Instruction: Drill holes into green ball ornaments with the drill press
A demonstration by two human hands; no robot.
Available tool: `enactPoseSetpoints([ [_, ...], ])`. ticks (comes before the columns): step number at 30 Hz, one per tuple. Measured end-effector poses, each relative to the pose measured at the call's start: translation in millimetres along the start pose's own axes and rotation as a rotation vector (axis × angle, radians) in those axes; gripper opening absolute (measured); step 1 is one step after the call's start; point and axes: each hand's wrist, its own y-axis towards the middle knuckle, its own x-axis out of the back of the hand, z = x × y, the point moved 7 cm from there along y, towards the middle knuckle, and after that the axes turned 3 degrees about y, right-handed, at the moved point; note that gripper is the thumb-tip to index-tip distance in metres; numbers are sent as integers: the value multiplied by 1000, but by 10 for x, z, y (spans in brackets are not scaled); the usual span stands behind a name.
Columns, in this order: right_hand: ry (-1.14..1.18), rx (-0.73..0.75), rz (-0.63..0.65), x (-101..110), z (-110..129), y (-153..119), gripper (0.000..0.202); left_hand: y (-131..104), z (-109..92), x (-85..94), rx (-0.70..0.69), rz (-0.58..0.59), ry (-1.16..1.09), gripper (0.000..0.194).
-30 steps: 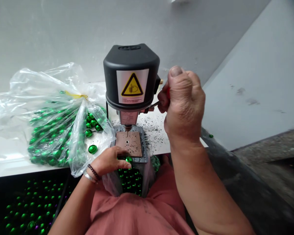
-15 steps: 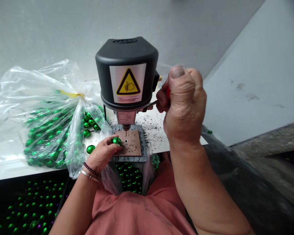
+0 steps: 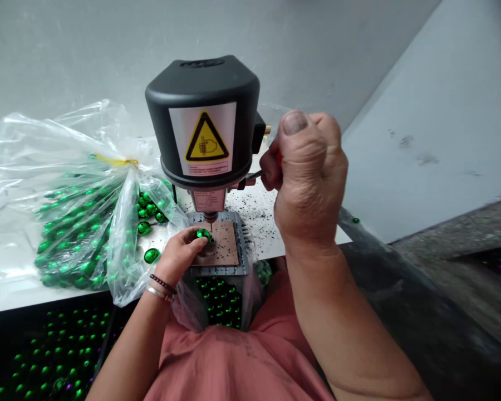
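Note:
A black drill press point(image 3: 202, 122) with a yellow warning label stands in front of me. Its thin bit points down at a brown board point(image 3: 227, 245) on the grey slotted base point(image 3: 242, 262). Between thumb and fingers my left hand point(image 3: 179, 256) pinches a shiny green ball point(image 3: 203, 234), just left of the bit and over the board. My right hand point(image 3: 311, 172) is wrapped round the red-knobbed lever point(image 3: 255, 175) at the machine's right side; its fingers hide most of the knob.
On the white table point(image 3: 267, 217), dark shavings lie scattered. A tied clear bag point(image 3: 79, 223) of green balls sits left, with a loose green ball point(image 3: 151, 255) nearby. Below are a black tray point(image 3: 54, 351) and more green balls point(image 3: 219, 301) near my lap.
My left hand has shifted right with the green ball, which now sits closer to the bit and covers the board's hole. The view has shifted slightly; my right hand still grips the lever.

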Motion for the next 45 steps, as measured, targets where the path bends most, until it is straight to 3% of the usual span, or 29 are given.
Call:
enactPoseSetpoints([
  [7, -32, -12, 2, 20, 3, 1, 27, 49, 21, -39, -43, 17, 133, 37],
  [16, -48, 7, 12, 25, 12, -29, 27, 89, -280, -131, -274, -82, 617, 36],
  [25, -5, -14, 41, 24, 6, -44, 26, 145, -110, -41, -201, -47, 496, 37],
  [29, 12, -28, 38, 32, -4, -49, 26, 123, -178, -66, -212, -66, 587, 36],
  [35, -4, 1, 51, 38, -2, -71, 25, 122, -279, -191, -336, -35, 741, 38],
  [42, -8, 101, 109, 148, -27, -307, 17, 123, -220, -169, -342, -56, 750, 38],
  [45, -78, 66, 169, 173, -56, -419, 15, 107, -227, -188, -348, -33, 729, 37],
])
